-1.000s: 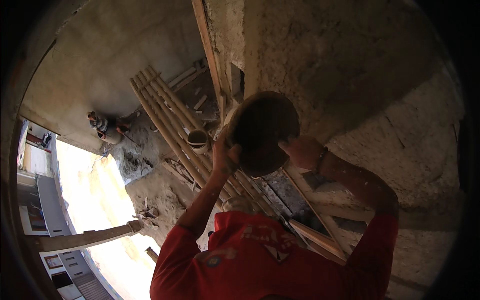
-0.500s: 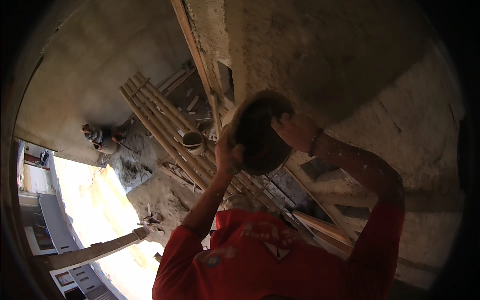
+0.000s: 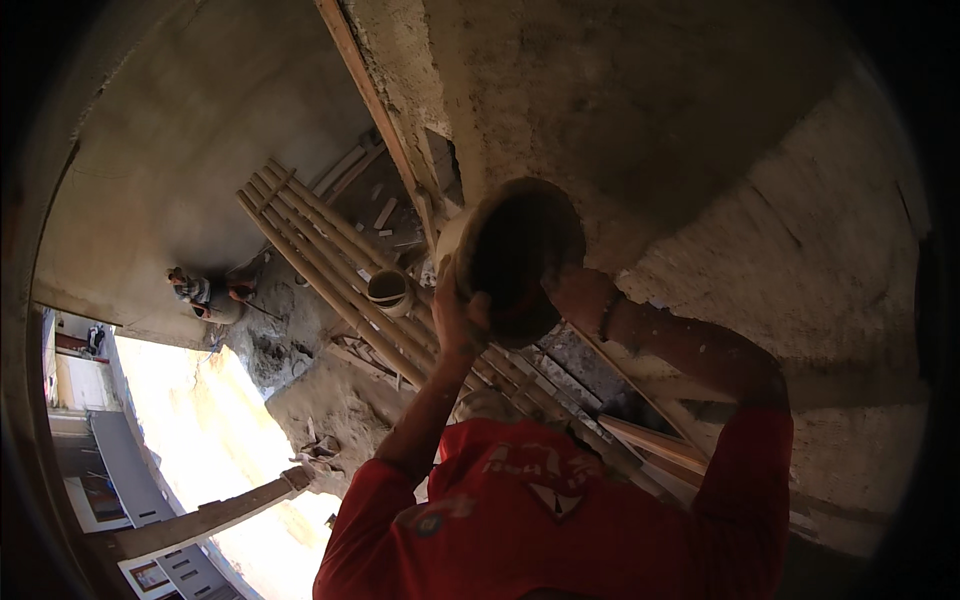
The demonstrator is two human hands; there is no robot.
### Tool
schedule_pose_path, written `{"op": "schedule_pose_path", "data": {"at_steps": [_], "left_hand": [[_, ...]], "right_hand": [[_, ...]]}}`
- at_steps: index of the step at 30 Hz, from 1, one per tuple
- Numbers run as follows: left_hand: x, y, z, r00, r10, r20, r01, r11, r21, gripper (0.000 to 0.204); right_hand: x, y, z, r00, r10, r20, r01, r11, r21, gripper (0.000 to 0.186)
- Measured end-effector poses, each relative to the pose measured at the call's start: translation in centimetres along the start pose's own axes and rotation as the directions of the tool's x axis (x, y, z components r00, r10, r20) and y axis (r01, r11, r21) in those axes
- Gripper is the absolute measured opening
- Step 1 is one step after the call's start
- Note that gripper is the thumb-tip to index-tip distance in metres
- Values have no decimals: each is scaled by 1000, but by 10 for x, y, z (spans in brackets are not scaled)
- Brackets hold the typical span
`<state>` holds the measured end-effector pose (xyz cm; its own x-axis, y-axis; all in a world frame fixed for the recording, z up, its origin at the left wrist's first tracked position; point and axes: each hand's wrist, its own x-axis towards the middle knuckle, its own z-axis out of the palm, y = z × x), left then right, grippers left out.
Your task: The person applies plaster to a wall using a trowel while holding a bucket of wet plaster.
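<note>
A dirty bucket (image 3: 470,232) is tipped so that its dark mouth faces me, high against the plastered wall. My left hand (image 3: 460,318) grips the bucket's left side, with the thumb over the rim. At the lower right of the mouth is my right hand (image 3: 580,300), its fingers curled at or just inside the rim. Whatever those fingers hold, if anything, is lost in the shadow. The bucket's inside is too dark to make out its contents.
Bamboo poles (image 3: 320,260) lashed together lie below, with a second bucket (image 3: 388,290) on them. A co-worker (image 3: 190,290) is beside a container at far left. A wooden post (image 3: 370,90) rises near the wall (image 3: 720,230). Planks (image 3: 655,445) lie at lower right.
My right hand has moved down along the right side of the bucket's mouth. My left hand keeps its grip, and the bucket has shifted only slightly.
</note>
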<state>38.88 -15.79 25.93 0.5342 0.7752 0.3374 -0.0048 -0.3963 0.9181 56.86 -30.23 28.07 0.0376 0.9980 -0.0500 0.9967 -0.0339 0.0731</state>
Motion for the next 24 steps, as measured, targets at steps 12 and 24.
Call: {"op": "schedule_pose_path", "data": {"at_steps": [12,24], "left_hand": [[-13,0,17,997,-24,74,16,995,98,68],[-27,-5,19,998,56,-38,-51,992,116,73]], "right_hand": [[-22,-1,1,991,72,113,-80,994,70,21],[-55,10,-45,950,232,211,-253,964,82,39]]}}
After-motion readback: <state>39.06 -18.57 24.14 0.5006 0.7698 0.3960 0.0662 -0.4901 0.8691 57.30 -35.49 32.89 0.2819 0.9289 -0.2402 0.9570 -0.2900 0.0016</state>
